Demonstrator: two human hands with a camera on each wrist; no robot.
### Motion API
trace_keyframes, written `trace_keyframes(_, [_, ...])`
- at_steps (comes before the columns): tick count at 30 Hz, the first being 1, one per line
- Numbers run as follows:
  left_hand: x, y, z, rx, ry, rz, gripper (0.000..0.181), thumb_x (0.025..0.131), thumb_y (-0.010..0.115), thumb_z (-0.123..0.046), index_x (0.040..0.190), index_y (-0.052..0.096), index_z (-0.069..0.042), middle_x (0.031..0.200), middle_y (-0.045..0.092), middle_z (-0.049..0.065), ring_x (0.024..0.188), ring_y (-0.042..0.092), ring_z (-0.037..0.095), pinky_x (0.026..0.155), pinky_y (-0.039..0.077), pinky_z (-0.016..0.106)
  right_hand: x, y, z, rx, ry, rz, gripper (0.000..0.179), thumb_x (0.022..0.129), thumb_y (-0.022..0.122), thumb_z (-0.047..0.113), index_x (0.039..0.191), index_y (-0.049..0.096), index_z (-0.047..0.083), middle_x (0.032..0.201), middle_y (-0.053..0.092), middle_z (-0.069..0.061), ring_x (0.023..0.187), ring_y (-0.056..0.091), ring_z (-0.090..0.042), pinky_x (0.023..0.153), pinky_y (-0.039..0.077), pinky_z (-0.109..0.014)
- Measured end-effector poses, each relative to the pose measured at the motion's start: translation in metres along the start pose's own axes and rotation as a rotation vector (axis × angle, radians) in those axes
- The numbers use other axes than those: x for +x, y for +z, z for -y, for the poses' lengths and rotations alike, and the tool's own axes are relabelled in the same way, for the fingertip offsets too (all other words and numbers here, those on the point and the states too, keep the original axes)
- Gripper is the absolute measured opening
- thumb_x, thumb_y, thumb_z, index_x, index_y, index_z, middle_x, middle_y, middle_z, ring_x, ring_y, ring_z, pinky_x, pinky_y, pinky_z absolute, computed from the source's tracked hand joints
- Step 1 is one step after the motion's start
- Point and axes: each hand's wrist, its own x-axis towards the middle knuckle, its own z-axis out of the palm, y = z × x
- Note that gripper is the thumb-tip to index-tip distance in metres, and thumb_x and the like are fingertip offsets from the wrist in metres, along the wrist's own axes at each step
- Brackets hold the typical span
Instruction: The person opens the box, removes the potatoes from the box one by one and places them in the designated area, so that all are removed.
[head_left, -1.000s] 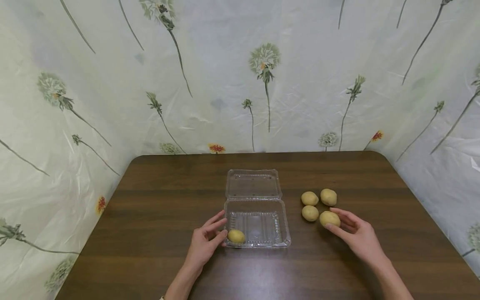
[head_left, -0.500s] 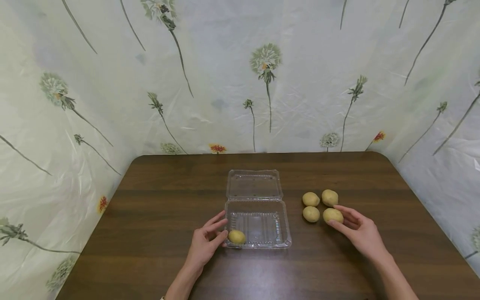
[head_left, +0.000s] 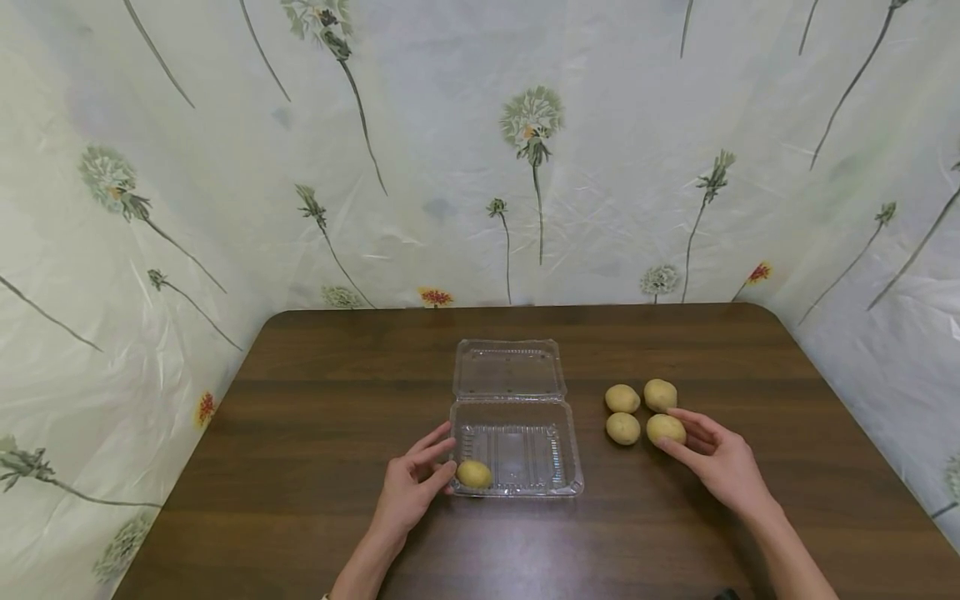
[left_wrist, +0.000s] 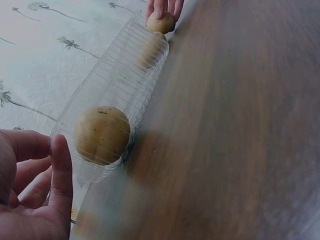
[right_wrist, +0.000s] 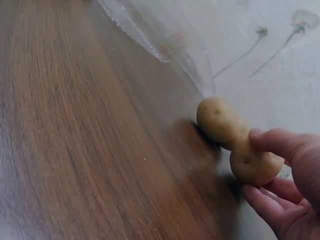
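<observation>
A clear plastic clamshell container lies with its lid folded back in the middle of the table. One potato rests in its near left corner. My left hand pinches the container's left rim between thumb and finger, as the left wrist view shows. To the right, my right hand grips a potato from its right side, fingers behind and thumb in front. Three other potatoes sit close beside it. In the right wrist view, the gripped potato appears against another potato.
The dark wooden table has rounded far corners. Behind it and at both sides hangs a pale sheet printed with dandelions. A small dark object shows at the bottom edge near the right forearm.
Over the first half second, my right hand and the gripped potato shifted slightly right and away from me. Since then they have barely moved. The left hand stays at the container's rim.
</observation>
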Motion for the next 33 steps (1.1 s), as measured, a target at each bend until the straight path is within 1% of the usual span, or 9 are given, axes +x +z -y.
trace_keyframes(3, [0.0, 0.0001, 0.0004, -0.004, -0.004, 0.0, 0.037, 0.09, 0.07, -0.003, 0.125, 0.063, 0.005, 0.145, 0.05, 0.003, 0.076, 0.06, 0.013, 0.066, 0.057, 0.025, 0.0013, 0.0017, -0.0008, -0.011, -0.018, -0.008, 0.056, 0.09, 0.072, 0.035, 0.137, 0.055, 0.008, 0.13, 0.059, -0.019, 0.1, 0.056, 0.006, 0.073, 0.051, -0.013])
trace_keyframes(6, [-0.0002, 0.0003, 0.0003, -0.007, -0.007, -0.001, 0.037, 0.09, 0.07, -0.004, 0.125, 0.063, 0.005, 0.145, 0.05, 0.003, 0.076, 0.06, 0.013, 0.066, 0.057, 0.025, 0.0026, 0.0026, -0.0006, -0.028, -0.035, -0.014, 0.055, 0.09, 0.072, 0.034, 0.136, 0.056, 0.008, 0.129, 0.06, -0.02, 0.106, 0.062, -0.017, 0.073, 0.051, -0.013])
trace_keyframes(9, [-0.0003, 0.0004, -0.0002, -0.009, -0.009, -0.001, 0.037, 0.09, 0.069, -0.004, 0.125, 0.062, 0.006, 0.145, 0.049, 0.004, 0.077, 0.06, 0.013, 0.066, 0.057, 0.026, 0.0032, 0.0029, 0.0, -0.045, -0.038, -0.022, 0.055, 0.089, 0.072, 0.035, 0.134, 0.057, 0.008, 0.128, 0.061, -0.02, 0.111, 0.06, -0.037, 0.072, 0.05, -0.013])
trace_keyframes(15, [-0.0001, 0.0004, -0.0005, -0.01, -0.01, 0.002, 0.037, 0.09, 0.069, -0.004, 0.126, 0.062, 0.006, 0.145, 0.049, 0.003, 0.076, 0.06, 0.012, 0.066, 0.057, 0.025, 0.0046, 0.0018, -0.0016, -0.059, -0.039, -0.021, 0.055, 0.089, 0.073, 0.033, 0.134, 0.057, 0.007, 0.127, 0.061, -0.021, 0.113, 0.058, -0.043, 0.073, 0.046, -0.01])
trace_keyframes(18, [0.0002, 0.0001, -0.0004, -0.007, -0.009, 0.001, 0.037, 0.09, 0.069, -0.004, 0.125, 0.063, 0.005, 0.145, 0.049, 0.003, 0.074, 0.06, 0.012, 0.066, 0.057, 0.025, 0.0057, 0.0017, -0.0019, -0.074, -0.036, -0.02, 0.055, 0.089, 0.073, 0.035, 0.134, 0.057, 0.007, 0.128, 0.061, -0.021, 0.113, 0.058, -0.041, 0.075, 0.047, -0.013])
trace_keyframes(21, [0.0002, 0.0, -0.001, -0.002, -0.008, 0.0, 0.037, 0.09, 0.069, -0.003, 0.125, 0.063, 0.005, 0.145, 0.049, 0.004, 0.074, 0.06, 0.012, 0.065, 0.057, 0.025, 0.007, 0.0015, -0.0012, -0.086, -0.024, -0.013, 0.057, 0.089, 0.072, 0.037, 0.135, 0.057, 0.007, 0.129, 0.06, -0.021, 0.113, 0.057, -0.041, 0.082, 0.052, -0.03])
trace_keyframes(25, [0.0001, -0.0001, -0.0014, 0.0, -0.01, -0.001, 0.037, 0.09, 0.07, -0.003, 0.125, 0.063, 0.005, 0.145, 0.049, 0.004, 0.075, 0.06, 0.012, 0.065, 0.057, 0.025, 0.0085, 0.0013, -0.0001, -0.101, 0.011, 0.001, 0.061, 0.089, 0.071, 0.042, 0.138, 0.056, 0.009, 0.13, 0.059, -0.021, 0.115, 0.056, -0.04, 0.086, 0.048, -0.052])
trace_keyframes(29, [0.0003, -0.0001, -0.001, 0.006, -0.012, -0.003, 0.037, 0.09, 0.069, -0.003, 0.125, 0.063, 0.005, 0.145, 0.05, 0.003, 0.076, 0.06, 0.013, 0.065, 0.056, 0.025, 0.009, 0.0006, -0.0014, -0.105, 0.027, -0.003, 0.062, 0.088, 0.071, 0.045, 0.138, 0.056, 0.012, 0.132, 0.058, -0.018, 0.106, 0.061, -0.007, 0.082, 0.05, -0.035])
trace_keyframes(33, [0.0003, -0.0001, -0.0008, 0.004, -0.005, -0.002, 0.036, 0.09, 0.069, -0.001, 0.125, 0.063, 0.005, 0.144, 0.05, 0.003, 0.075, 0.06, 0.012, 0.065, 0.056, 0.024, 0.0089, 0.0004, -0.0027, -0.096, 0.027, -0.025, 0.061, 0.087, 0.072, 0.045, 0.137, 0.056, 0.014, 0.132, 0.059, -0.012, 0.094, 0.049, 0.018, 0.072, 0.047, -0.017])
